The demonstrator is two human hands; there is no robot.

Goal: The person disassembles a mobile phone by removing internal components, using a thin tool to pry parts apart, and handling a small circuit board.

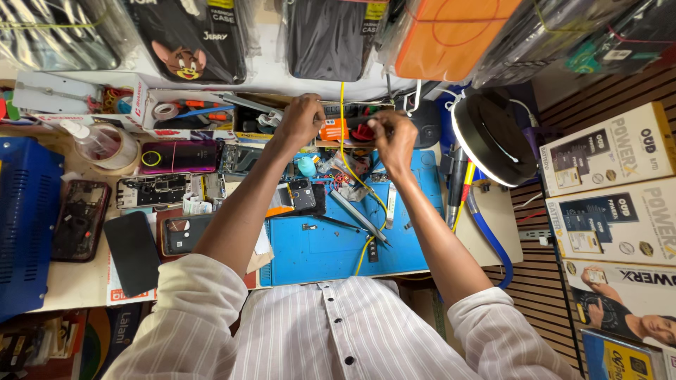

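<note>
Both my arms reach across the blue work mat (317, 250) to the back of the bench. My left hand (299, 121) is closed at an open box of tools, next to an orange tool handle (332, 129). My right hand (394, 137) pinches something small near a red knob (362, 132); what it grips is too small to tell. A yellow wire (343, 105) runs down between the hands onto the mat. An opened phone (304, 197) with its camera showing lies on the mat, and tweezers (359, 214) rest beside it.
Several opened phones (155, 190) and a dark phone (132, 252) lie left of the mat, by a tape roll (105, 144) and a blue metal box (24, 218). A round lamp (493, 137) stands at right. Boxed goods (609, 151) line the right wall; phone cases hang above.
</note>
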